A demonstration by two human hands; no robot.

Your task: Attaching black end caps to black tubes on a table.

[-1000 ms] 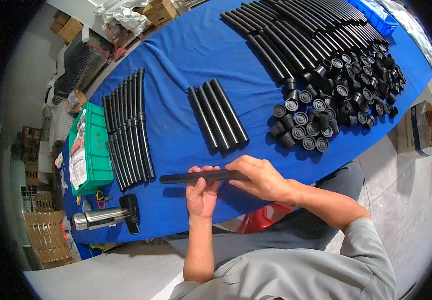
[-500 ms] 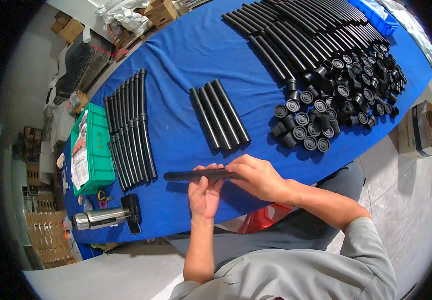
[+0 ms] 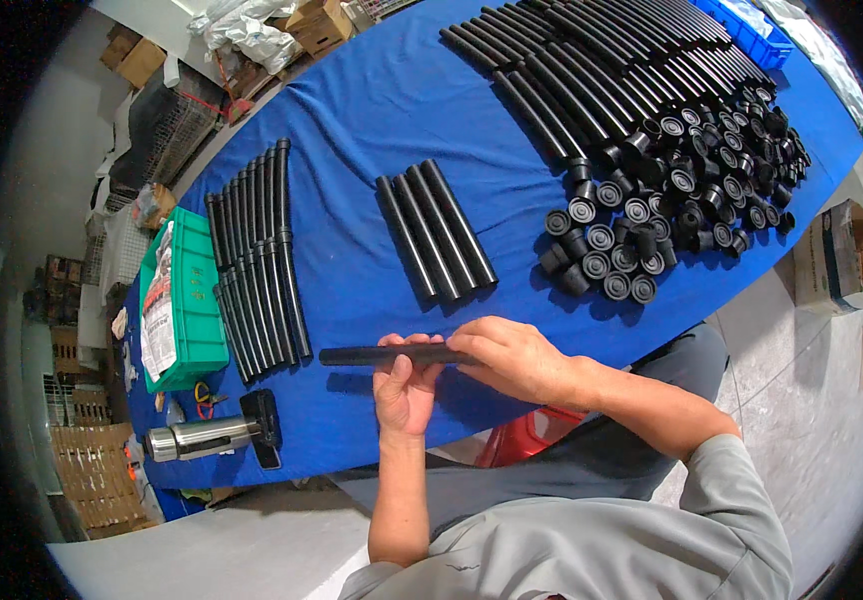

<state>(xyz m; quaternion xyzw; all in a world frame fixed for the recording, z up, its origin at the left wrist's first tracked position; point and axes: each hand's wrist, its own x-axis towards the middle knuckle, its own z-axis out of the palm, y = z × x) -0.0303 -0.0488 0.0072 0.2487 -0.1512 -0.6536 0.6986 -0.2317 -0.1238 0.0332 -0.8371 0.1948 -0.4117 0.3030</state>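
A black tube [image 3: 357, 356] lies level across my left hand [image 3: 407, 398], held between the thumb and the fingers behind it. My right hand [image 3: 517, 360] is closed over the tube's right end, so that end is hidden, and any cap there cannot be made out. Just beyond my hands, three loose black tubes [image 3: 434, 236] lie side by side on the blue cloth [image 3: 342, 230]. To the right of them spreads a heap of black ribbed end caps [image 3: 598, 264]. Rows of tubes with wider collars [image 3: 287, 245] lie at the left.
Many more black tubes [image 3: 572, 85] lie at the far right beside a blue crate [image 3: 764, 42]. On the left stand a green crate [image 3: 202, 330], scissors [image 3: 206, 402], a steel bottle [image 3: 202, 437] and a dark phone-like object [image 3: 265, 430]. An open carton [image 3: 837, 260] stands on the floor at right.
The tube has shifted slightly left in my hands, and my right hand has moved a little left with it. The things on the cloth lie as before.
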